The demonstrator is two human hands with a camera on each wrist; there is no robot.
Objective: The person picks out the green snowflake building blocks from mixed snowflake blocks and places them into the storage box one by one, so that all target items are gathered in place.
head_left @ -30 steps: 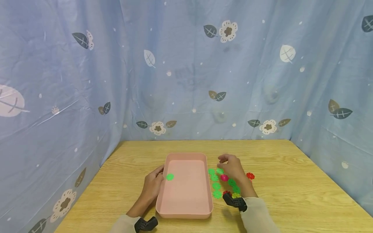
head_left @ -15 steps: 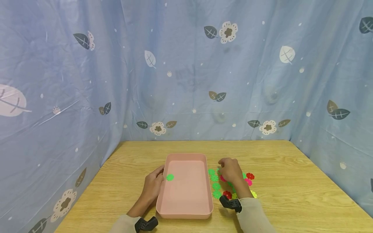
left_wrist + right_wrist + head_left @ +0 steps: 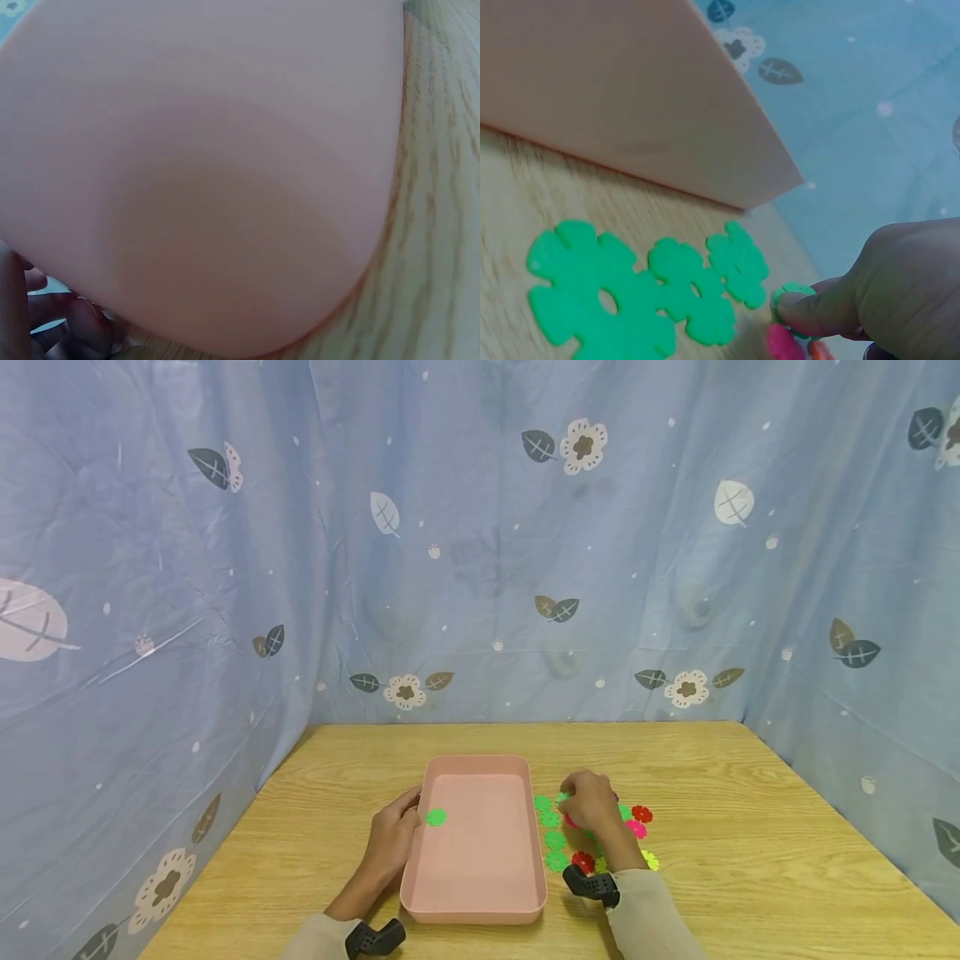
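Observation:
A pink tray [image 3: 483,917] stands on the table, with one green flower-shaped plastic disc [image 3: 437,817] inside by its left wall. My left hand [image 3: 392,837] grips the tray's left side; some of its curled fingers show in the left wrist view. To the right of the tray, my right hand [image 3: 594,802] is among loose flower discs. Its thumb and fingers pinch a green flower disc [image 3: 795,298], seen edge-on in the right wrist view. Other green discs [image 3: 592,289] lie flat between hand and tray. A pink disc [image 3: 784,342] is just below the pinching fingers.
Red [image 3: 642,814], pink [image 3: 636,828] and yellow discs [image 3: 650,861] lie right of my right forearm, which hides part of the pile. Another red disc [image 3: 582,862] is near the right wrist. A blue patterned curtain [image 3: 480,543] hangs around the wooden table [image 3: 750,860].
My right hand has lowered slightly toward the table over the discs, and its fingers have closed on a green one. The left hand and tray stay in place.

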